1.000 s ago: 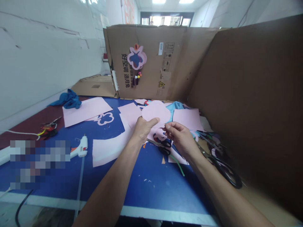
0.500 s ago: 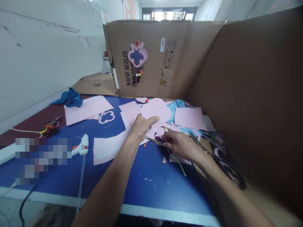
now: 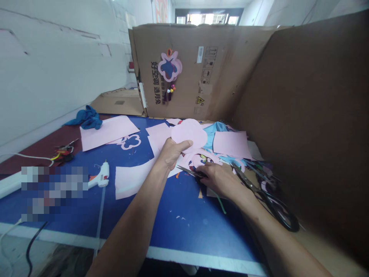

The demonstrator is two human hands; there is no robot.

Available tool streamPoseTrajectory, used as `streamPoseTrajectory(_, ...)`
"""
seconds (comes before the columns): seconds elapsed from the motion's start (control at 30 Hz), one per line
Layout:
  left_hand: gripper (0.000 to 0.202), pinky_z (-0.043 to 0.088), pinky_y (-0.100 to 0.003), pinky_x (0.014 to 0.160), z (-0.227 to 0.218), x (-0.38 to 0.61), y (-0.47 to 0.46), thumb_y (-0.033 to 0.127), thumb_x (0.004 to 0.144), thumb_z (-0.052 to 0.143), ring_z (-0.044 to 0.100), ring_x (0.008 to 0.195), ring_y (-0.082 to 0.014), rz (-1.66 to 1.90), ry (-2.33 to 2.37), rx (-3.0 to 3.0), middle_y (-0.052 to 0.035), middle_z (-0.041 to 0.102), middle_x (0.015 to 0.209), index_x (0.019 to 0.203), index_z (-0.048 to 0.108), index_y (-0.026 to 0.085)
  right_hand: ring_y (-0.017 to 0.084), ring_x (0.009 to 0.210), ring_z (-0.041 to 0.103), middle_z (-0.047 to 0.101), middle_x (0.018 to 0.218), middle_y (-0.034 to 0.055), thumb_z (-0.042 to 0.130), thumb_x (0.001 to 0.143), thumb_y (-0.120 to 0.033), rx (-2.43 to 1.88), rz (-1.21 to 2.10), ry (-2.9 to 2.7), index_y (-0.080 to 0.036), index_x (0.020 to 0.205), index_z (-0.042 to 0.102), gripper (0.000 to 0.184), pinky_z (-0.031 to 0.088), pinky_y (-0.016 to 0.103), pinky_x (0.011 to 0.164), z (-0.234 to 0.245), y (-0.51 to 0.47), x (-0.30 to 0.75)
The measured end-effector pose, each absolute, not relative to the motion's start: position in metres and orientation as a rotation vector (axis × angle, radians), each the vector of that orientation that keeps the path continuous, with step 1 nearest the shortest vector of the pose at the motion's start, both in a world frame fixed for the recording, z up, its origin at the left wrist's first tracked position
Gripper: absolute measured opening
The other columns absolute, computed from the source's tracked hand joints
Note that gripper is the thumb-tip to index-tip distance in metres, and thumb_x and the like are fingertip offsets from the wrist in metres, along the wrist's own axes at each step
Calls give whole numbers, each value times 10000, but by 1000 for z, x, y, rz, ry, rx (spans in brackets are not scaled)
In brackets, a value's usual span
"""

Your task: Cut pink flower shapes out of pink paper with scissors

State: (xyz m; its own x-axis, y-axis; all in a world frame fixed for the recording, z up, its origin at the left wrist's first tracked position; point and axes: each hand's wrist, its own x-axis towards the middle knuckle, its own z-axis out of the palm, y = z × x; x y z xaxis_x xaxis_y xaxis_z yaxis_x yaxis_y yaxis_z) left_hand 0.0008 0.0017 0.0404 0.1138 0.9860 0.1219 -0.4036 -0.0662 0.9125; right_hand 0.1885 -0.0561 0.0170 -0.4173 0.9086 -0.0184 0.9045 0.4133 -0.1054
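My left hand [image 3: 174, 151] pinches a pale pink paper cutout [image 3: 189, 134] with rounded, scalloped edges, its thumb lying flat on top and the fingers beneath. Low over the table, my right hand [image 3: 216, 177] curls its fingers over the handles of a small pair of scissors [image 3: 190, 171]. The blades point left, toward my left wrist, and the handles are mostly hidden. A green strip [image 3: 220, 204] sticks out below the right hand. Pink paper scraps [image 3: 209, 157] lie just beyond it.
Larger black-handled scissors [image 3: 259, 192] lie by my right forearm. Pink sheets [image 3: 230, 144] and light blue fabric [image 3: 213, 132] cover the table's back. A white glue gun [image 3: 103, 175] stands at left. Cardboard walls [image 3: 219, 77] rise behind and right; a flower ornament [image 3: 170, 67] hangs on one.
My right hand has shifted slightly and flattened over the scissors, which stay nearly in place. My left hand keeps hold of the pink cutout. The view has moved a little.
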Motion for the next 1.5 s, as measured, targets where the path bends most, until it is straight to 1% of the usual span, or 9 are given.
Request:
streamPoseTrajectory(0.2,591,569,-397,931,42,-7,8,175,611,878,736,1017,-283,1430,759,932,-107,811,1046,1190,765,155,260,833,689,780,991,75,656,863,-236,-1645,228,-2423,-285,1154,774,318,325,307,622,22,-53,193)
streamPoseTrajectory(0.37,428,576,-368,831,35,-9,13,184,618,869,727,915,-259,1468,775,868,-98,803,994,1036,786,151,211,700,625,726,791,15,618,885,-319,-1542,604,-1903,-236,1219,754,370,399,306,637,21,-39,204)
streamPoseTrajectory(0.53,306,503,-301,631,26,1,11,232,669,856,690,767,-203,1295,778,839,-107,778,955,948,767,144,163,660,560,702,800,-4,703,828,-368,-1221,1142,-1520,-186,1219,738,433,434,294,635,21,-38,193)
streamPoseTrajectory(0.67,366,540,-327,728,27,6,7,196,645,860,691,846,-199,1267,700,790,-86,777,1044,995,753,180,137,652,557,718,839,0,757,818,-366,-1080,1338,-1460,-198,1177,742,397,424,267,610,20,-42,180)
streamPoseTrajectory(0.8,288,547,-343,743,29,6,6,195,622,862,684,849,-214,1298,725,770,-85,772,952,878,734,158,148,686,613,768,915,22,777,825,-362,-1040,1418,-1438,-220,1224,726,427,378,245,557,11,-39,176)
streamPoseTrajectory(0.93,260,541,-345,744,30,4,7,174,622,855,677,833,-209,1313,699,796,-64,757,888,845,720,168,182,777,678,793,939,29,808,808,-380,-1014,1512,-1381,-251,1276,704,496,415,243,572,8,-36,174)
streamPoseTrajectory(1.1,242,535,-355,701,33,-14,13,181,634,855,667,745,-205,1257,717,853,-79,743,822,842,737,140,140,629,606,762,850,23,832,775,-387,-1060,1507,-1460,-212,1243,724,511,376,234,507,24,-29,174)
streamPoseTrajectory(1.27,341,581,-375,724,36,-36,19,150,600,869,698,844,-241,1310,838,827,-108,781,952,923,759,154,150,615,618,719,726,-15,873,733,-376,-1162,1410,-1505,-199,1113,747,437,450,259,567,25,-18,182)
streamPoseTrajectory(1.5,363,597,-431,806,34,-43,19,105,608,840,716,886,-271,1292,805,839,-158,776,1004,963,765,128,143,599,570,721,763,-5,879,742,-479,-1227,1275,-1601,-207,1212,746,559,426,264,536,17,-15,204)
